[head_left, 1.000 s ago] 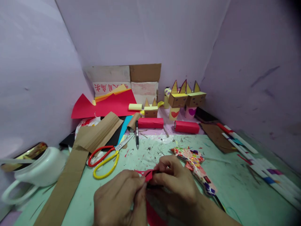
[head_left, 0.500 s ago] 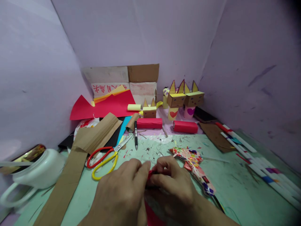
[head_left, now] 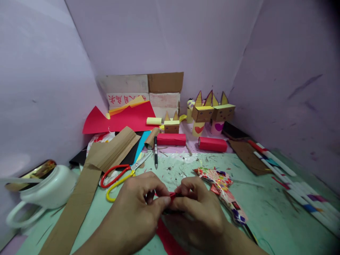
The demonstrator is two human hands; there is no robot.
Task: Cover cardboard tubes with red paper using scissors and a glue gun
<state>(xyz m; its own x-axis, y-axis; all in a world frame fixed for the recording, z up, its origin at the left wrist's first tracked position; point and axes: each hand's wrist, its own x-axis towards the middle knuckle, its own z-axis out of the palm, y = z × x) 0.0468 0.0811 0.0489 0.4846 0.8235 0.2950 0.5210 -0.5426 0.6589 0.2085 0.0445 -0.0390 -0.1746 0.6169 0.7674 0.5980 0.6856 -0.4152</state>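
Observation:
At the near middle of the table, my left hand [head_left: 138,209] and my right hand [head_left: 198,205] meet, each closed in a pinch on the same red paper [head_left: 170,239]. A strip of it hangs down between my wrists, and a folded bit shows at the fingertips. The fingers hide most of what they hold. Left of my left hand lie scissors [head_left: 132,170] with one red and one yellow handle, blades apart. Beyond the hands rests a black pen [head_left: 156,152]. A glue gun [head_left: 220,187] wrapped in patterned tape lies just right of my right hand.
Two red paper rolls [head_left: 171,139] lie farther back. Cardboard cat figures [head_left: 203,114] stand behind them. Long cardboard strips [head_left: 77,205] and a white pot [head_left: 50,187] are at left. Several markers [head_left: 289,184] and a brown card [head_left: 249,157] lie at right. Red paper sheets [head_left: 119,118] lean at the back.
My left hand has turned and drawn slightly left, its thumb and finger now pinching the red paper in plain sight. More of the red strip shows below. The view has shifted slightly.

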